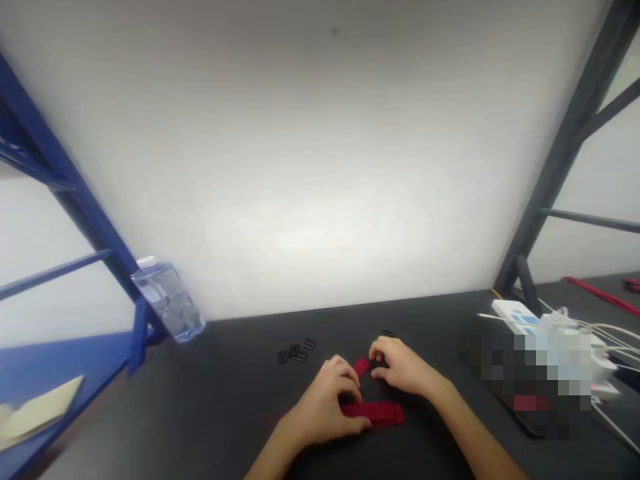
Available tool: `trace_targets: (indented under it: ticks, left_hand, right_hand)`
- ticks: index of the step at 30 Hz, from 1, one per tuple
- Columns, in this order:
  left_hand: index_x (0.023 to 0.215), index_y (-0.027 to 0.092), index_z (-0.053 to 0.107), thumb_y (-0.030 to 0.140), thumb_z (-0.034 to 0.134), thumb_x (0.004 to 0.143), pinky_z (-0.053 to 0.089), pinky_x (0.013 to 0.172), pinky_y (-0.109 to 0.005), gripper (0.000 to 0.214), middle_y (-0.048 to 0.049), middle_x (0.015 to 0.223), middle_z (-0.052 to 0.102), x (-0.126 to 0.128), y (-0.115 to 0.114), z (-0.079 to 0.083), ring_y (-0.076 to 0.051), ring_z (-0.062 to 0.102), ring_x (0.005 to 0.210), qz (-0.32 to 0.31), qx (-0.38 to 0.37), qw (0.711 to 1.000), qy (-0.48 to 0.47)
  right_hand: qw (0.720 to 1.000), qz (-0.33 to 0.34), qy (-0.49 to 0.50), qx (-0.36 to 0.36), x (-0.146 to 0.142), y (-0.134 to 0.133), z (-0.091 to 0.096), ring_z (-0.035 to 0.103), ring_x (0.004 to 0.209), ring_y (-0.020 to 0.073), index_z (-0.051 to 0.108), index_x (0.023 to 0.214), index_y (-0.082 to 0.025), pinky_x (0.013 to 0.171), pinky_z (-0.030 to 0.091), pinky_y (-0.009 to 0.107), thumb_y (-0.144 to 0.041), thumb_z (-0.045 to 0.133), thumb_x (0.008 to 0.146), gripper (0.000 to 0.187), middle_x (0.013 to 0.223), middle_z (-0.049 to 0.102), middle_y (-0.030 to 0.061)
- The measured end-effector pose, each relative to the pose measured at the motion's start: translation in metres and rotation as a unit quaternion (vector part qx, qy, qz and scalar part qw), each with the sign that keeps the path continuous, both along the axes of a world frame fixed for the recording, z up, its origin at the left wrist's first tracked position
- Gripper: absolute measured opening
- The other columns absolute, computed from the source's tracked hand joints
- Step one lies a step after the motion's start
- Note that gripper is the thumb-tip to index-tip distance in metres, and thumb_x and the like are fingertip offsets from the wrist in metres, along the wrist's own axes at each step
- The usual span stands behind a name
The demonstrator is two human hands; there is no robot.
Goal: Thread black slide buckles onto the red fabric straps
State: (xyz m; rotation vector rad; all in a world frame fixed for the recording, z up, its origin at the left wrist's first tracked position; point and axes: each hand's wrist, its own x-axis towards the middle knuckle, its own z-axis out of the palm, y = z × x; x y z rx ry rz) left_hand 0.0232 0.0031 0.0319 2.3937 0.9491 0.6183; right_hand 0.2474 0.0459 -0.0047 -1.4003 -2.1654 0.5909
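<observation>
Left hand (pixel 320 407) sits half-curled, its fingers over a red fabric strap (pixel 375 413) on the dark tabletop (pixel 240 407), though I can't tell if it grips; right hand (pixel 403 365) is curled too, fingertips just beside a short red strap end (pixel 361 367), grip equally unclear from here; small black buckles (pixel 297 352) lie near the left hand.

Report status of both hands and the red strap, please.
Left hand on red strap; right hand at second red piece; black buckles lie apart, left of hands.
</observation>
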Motion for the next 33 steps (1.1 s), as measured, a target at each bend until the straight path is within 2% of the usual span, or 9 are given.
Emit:
trace_targets:
  ticks: [10, 14, 16, 19, 21, 23, 29, 33]
  left_hand:
    - [0.071, 0.021, 0.071, 0.040, 0.085, 0.060, 0.033, 0.097, -0.039, 0.026, -0.0030, 0.089, 0.065, 0.010, -0.005, -0.008, -0.022, 0.053, 0.093, 0.009, 0.020, 1.000, 0.020]
    - [0.083, 0.023, 0.072, 0.050, 0.084, 0.059, 0.039, 0.090, -0.033, 0.038, -0.0029, 0.092, 0.065, 0.006, -0.003, -0.006, -0.022, 0.054, 0.094, 0.011, 0.011, 1.000, -0.001]
    - [0.090, 0.022, 0.070, 0.049, 0.077, 0.069, 0.041, 0.085, -0.031, 0.034, -0.0034, 0.091, 0.064, 0.003, 0.000, -0.004, -0.021, 0.054, 0.091, 0.047, 0.018, 0.999, -0.004]
    - [0.086, 0.020, 0.067, 0.042, 0.061, 0.085, 0.041, 0.078, -0.032, 0.023, -0.0050, 0.087, 0.063, -0.004, 0.008, -0.004, -0.021, 0.055, 0.084, 0.137, 0.051, 0.989, 0.029]
    - [0.084, 0.019, 0.064, 0.040, 0.061, 0.085, 0.041, 0.075, -0.031, 0.021, -0.0053, 0.087, 0.062, -0.008, 0.012, -0.008, -0.021, 0.055, 0.082, 0.171, 0.065, 0.981, 0.063]
    - [0.082, 0.019, 0.062, 0.038, 0.064, 0.081, 0.040, 0.074, -0.030, 0.020, -0.0047, 0.087, 0.061, -0.010, 0.016, -0.013, -0.021, 0.054, 0.082, 0.176, 0.070, 0.978, 0.086]
    - [0.079, 0.018, 0.061, 0.033, 0.067, 0.077, 0.039, 0.069, -0.029, 0.017, -0.0035, 0.083, 0.060, -0.011, 0.021, -0.022, -0.020, 0.054, 0.078, 0.169, 0.018, 0.981, 0.091]
    - [0.078, 0.018, 0.061, 0.031, 0.067, 0.077, 0.039, 0.066, -0.027, 0.015, -0.0020, 0.080, 0.061, -0.012, 0.022, -0.021, -0.018, 0.055, 0.074, 0.164, -0.028, 0.985, 0.041]
  right_hand:
    - [1.000, 0.000, -0.001, -0.005, 0.001, 0.001, 0.000, 0.057, 0.078, 0.0173, 0.065, 0.085, -0.021, 0.071, 0.041, 0.027, -0.022, 0.077, 0.069, 0.020, 0.085, 0.062, 0.0014]
    - [1.000, -0.002, -0.002, -0.013, 0.001, 0.000, 0.002, 0.058, 0.079, 0.0175, 0.065, 0.086, -0.021, 0.073, 0.042, 0.027, -0.023, 0.076, 0.069, 0.020, 0.086, 0.062, 0.0016]
    - [1.000, -0.001, -0.003, -0.018, 0.001, 0.000, 0.002, 0.057, 0.079, 0.0173, 0.065, 0.086, -0.021, 0.073, 0.042, 0.027, -0.023, 0.076, 0.069, 0.020, 0.086, 0.062, 0.0015]
    - [1.000, 0.001, -0.003, -0.020, 0.001, 0.000, 0.002, 0.057, 0.079, 0.0170, 0.064, 0.086, -0.020, 0.071, 0.041, 0.026, -0.023, 0.077, 0.069, 0.021, 0.086, 0.061, 0.0013]
    - [1.000, 0.000, -0.005, -0.023, 0.001, 0.000, 0.001, 0.056, 0.078, 0.0165, 0.063, 0.085, -0.020, 0.069, 0.040, 0.025, -0.023, 0.077, 0.068, 0.022, 0.085, 0.060, 0.0011]
    - [1.000, 0.000, -0.005, -0.024, 0.001, 0.000, 0.000, 0.055, 0.077, 0.0161, 0.062, 0.084, -0.019, 0.068, 0.039, 0.025, -0.021, 0.077, 0.067, 0.022, 0.085, 0.060, 0.0008]
    - [1.000, 0.007, 0.011, -0.021, -0.001, -0.001, 0.000, 0.054, 0.076, 0.0146, 0.057, 0.082, -0.020, 0.066, 0.038, 0.024, -0.018, 0.078, 0.064, 0.028, 0.084, 0.059, -0.0007]
    - [0.997, 0.020, 0.043, -0.056, -0.002, -0.001, -0.001, 0.052, 0.067, 0.0120, 0.055, 0.083, -0.020, 0.059, 0.035, 0.021, -0.012, 0.075, 0.066, 0.028, 0.075, 0.057, -0.0039]
